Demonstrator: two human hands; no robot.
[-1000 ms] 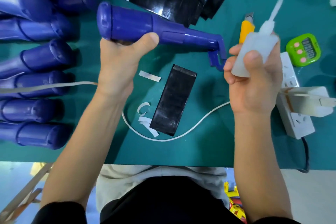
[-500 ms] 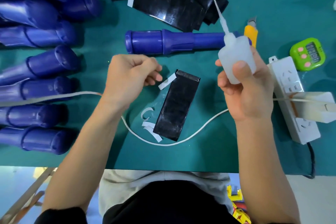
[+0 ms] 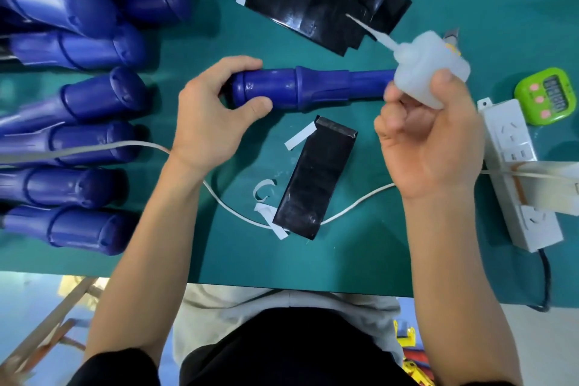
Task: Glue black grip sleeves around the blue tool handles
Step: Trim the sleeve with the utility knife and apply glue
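1. Handle (image 3: 313, 88) lies mid-surface (image 3: 360, 257), left hand (image 3: 213, 113) curled round its butt end.
2. Right hand (image 3: 432, 141) grips the glue bottle (image 3: 429, 72), nozzle (image 3: 369, 30) pointing far-left.
3. Sleeve (image 3: 316, 178) lies flat just near of the handle.
4. Judging it: handle's rigid, smooth plastic, hold the butt; sleeve's thin, floppy, pinch an edge.

Bare blue tool handle (image 3: 313, 89), loose black grip sleeve (image 3: 316, 185) and glue bottle (image 3: 429, 72) at mid-frame.
The handle lies level on the green surface (image 3: 344, 254), butt end leftward. The flat, glossy sleeve lies slanted just below it, not touching. The translucent bottle hangs tilted over the handle's right end, nozzle pointing upper left.
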